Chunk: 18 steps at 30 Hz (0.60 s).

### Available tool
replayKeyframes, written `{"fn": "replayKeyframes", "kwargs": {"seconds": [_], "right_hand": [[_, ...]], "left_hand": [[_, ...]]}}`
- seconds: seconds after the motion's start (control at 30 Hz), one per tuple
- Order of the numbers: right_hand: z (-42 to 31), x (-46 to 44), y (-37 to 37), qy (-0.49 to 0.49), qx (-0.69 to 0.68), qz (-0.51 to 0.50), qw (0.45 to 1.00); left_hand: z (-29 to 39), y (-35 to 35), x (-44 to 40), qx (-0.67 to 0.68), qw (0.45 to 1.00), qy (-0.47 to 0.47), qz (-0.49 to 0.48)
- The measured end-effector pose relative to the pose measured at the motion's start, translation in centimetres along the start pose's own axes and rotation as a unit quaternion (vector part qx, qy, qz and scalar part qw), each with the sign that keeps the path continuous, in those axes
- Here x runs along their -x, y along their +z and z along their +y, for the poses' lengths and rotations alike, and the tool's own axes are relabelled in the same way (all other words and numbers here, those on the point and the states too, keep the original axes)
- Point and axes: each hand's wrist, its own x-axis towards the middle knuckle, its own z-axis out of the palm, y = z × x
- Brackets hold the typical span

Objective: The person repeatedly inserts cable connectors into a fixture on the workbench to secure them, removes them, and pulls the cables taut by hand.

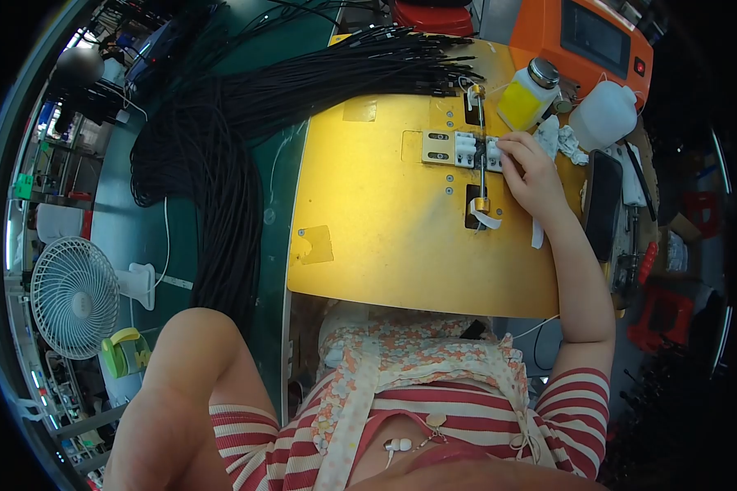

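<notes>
My right hand (534, 173) is at the right end of the small white block fixture (465, 150), its fingers curled and closed around the right white block (493, 155). A metal rod (482, 176) with brass-coloured ends crosses the fixture upright in the view. The fixture is mounted on a yellow board (368, 221). Left of it a metal plate with two slots (438, 147) is attached. My left arm is bent at the lower left, and its hand is out of view.
A large bundle of black cables (303, 82) spans the board's top and the green table (160, 245). At the right are a yellow-liquid bottle (522, 100), a white bottle (604, 114), an orange machine (540, 37) and a black phone-like object (602, 204). A fan (78, 299) stands left.
</notes>
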Motion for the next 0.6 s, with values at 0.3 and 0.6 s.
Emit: {"fn": "replayKeyframes", "kwargs": {"seconds": [0.3,0.6], "right_hand": [[-0.2,0.0,0.1,-0.018,0.000,0.017,1.000],[0.0,0.0,0.0,-0.021,0.006,0.024,0.999]], "left_hand": [[2.2,-0.4,-1.6,-0.058,0.994,-0.086,-0.020],[5.3,-1.1,-3.6,-0.234,0.970,-0.065,-0.001]]}}
